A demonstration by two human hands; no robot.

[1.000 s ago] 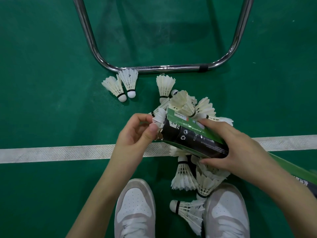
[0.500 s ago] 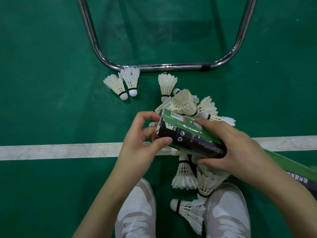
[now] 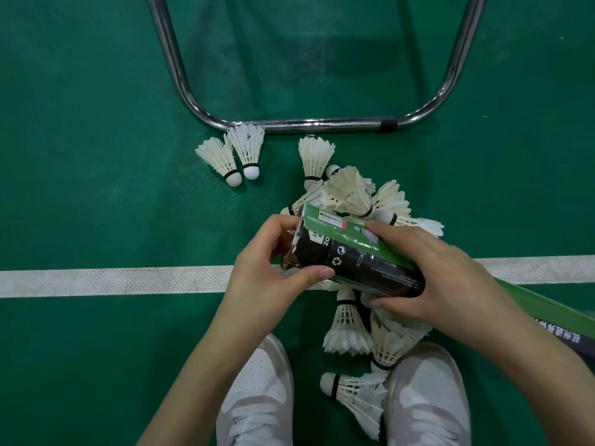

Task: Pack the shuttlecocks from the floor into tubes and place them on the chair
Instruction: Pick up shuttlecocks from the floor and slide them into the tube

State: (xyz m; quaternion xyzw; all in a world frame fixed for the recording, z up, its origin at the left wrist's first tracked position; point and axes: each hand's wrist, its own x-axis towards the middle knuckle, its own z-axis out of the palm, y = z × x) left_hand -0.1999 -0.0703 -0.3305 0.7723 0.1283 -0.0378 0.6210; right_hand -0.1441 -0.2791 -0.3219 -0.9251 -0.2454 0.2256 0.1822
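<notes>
We note right hand (image 3: 447,278) grasping black-and-green cardboard tube (image 3: 354,252), held tilted above white court line (image 3: 112,280). Left hand (image 3: 273,268) curled round tube's open end, thumb on rim. White feather shuttlecocks (image 3: 351,194) heaped on green floor (image 3: 80,156) beneath tube; two (image 3: 231,156) apart, beside chrome chair leg frame (image 3: 322,123).

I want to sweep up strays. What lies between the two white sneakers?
In the head view, one white feathered shuttlecock lies on the green floor between the left sneaker and right sneaker.
</notes>
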